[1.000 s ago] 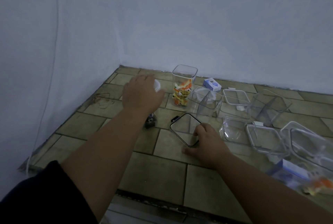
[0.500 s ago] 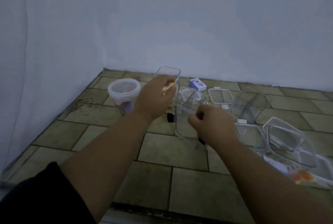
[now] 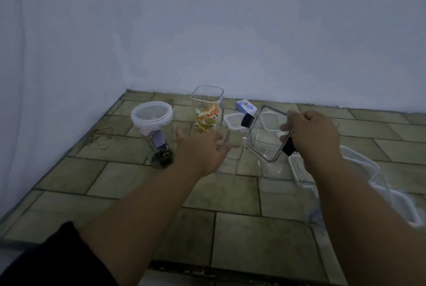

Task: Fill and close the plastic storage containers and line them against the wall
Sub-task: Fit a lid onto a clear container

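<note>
My right hand [image 3: 311, 138] grips a clear square lid with black clasps [image 3: 265, 136], held tilted above the tiled floor. A tall square container [image 3: 207, 110] with colourful packets inside stands uncovered near the back wall. Left of it stands a round container with a white lid [image 3: 152, 116] on top. My left hand [image 3: 200, 149] hovers in front of the tall container with fingers spread, holding nothing.
Several empty clear containers and white-rimmed lids [image 3: 359, 170] lie on the floor at the right. A small blue-and-white box [image 3: 246, 107] sits by the back wall. Two walls meet in a corner at the back left [image 3: 126, 78].
My right hand has raised the black-clasped lid off the floor and tilted it. My left hand let go of the tall container and drew back, fingers spread.
</note>
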